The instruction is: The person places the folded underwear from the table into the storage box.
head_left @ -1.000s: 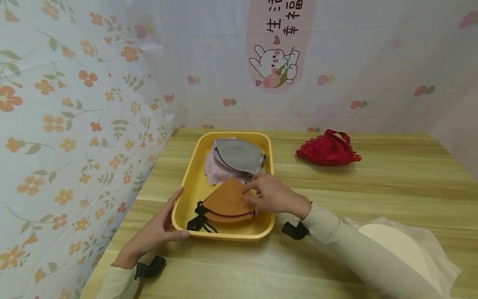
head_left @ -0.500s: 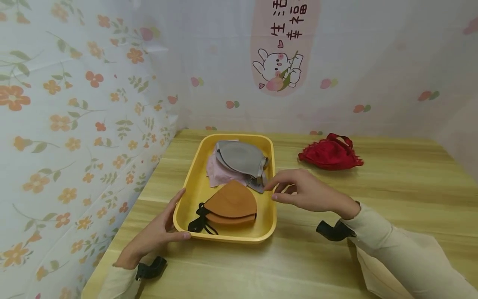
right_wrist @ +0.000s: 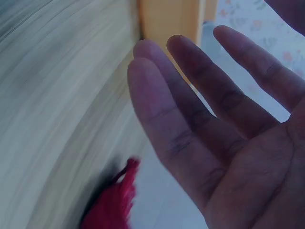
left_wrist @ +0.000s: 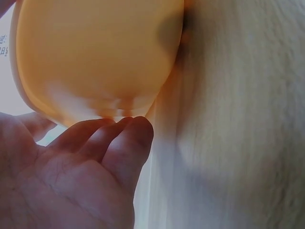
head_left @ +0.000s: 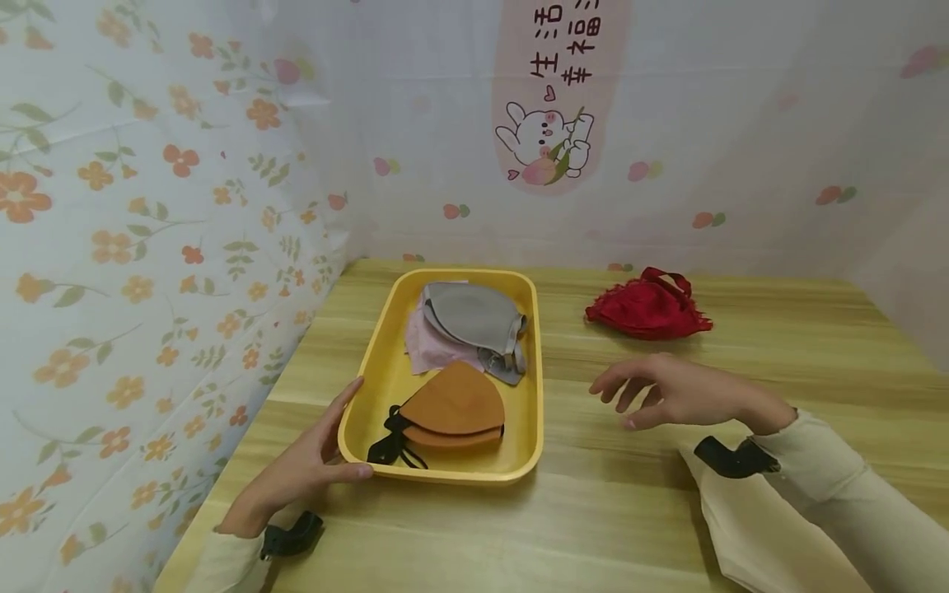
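My left hand [head_left: 296,469] rests against the near left corner of a yellow tray [head_left: 539,395]. Its thumb lies along the front wall and its fingers touch the outer left side, as the left wrist view also shows. In the tray, a folded orange bra [head_left: 455,401] with black straps lies nearest. Behind it a folded grey bra [head_left: 474,313] lies on a light pink cloth item [head_left: 424,350]. My right hand [head_left: 675,391] hovers over the table to the tray's right, holding nothing, with its fingers loosely extended. A red lace-edged bra [head_left: 647,309] lies beyond it.
A beige cloth item [head_left: 756,527] lies at the right front, partly hidden under my right sleeve. The wooden table [head_left: 460,535] meets a printed curtain [head_left: 445,148] at the back and a floral one [head_left: 148,288] along the left.
My right hand has let go of the orange bra in the tray, lifted away and moved right past the tray's edge. My left hand stays at the tray's corner.
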A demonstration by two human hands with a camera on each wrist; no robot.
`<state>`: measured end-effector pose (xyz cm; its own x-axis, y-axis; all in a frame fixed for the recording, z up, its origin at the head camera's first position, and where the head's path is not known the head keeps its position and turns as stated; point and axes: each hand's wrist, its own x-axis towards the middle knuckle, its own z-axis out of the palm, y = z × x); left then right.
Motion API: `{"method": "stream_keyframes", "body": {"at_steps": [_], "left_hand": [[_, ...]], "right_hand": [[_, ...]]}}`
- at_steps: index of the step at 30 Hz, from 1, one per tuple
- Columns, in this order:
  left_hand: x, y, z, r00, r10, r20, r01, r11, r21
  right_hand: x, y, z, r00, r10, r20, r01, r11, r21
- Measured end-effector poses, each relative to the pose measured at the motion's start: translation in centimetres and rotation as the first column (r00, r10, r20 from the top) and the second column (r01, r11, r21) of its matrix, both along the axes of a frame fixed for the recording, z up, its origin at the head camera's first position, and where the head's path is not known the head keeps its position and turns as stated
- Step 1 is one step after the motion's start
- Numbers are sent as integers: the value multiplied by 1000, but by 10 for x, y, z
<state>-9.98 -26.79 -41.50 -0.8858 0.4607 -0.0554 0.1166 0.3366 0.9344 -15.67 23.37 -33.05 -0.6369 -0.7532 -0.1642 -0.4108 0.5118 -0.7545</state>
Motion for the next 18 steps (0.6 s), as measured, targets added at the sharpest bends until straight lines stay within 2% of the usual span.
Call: {"method": "stream_keyframes", "body": {"at_steps": [6, 18], "left_hand": [[1, -1, 1, 1000, -4, 10, 4, 1000, 4], [-2, 1, 2, 1000, -7, 5, 7, 1000, 5]], "right_hand": [[7, 35, -11, 1000, -2, -31, 3, 1000, 31], [20, 102, -41, 998, -7, 66, 9, 999, -31]]}}
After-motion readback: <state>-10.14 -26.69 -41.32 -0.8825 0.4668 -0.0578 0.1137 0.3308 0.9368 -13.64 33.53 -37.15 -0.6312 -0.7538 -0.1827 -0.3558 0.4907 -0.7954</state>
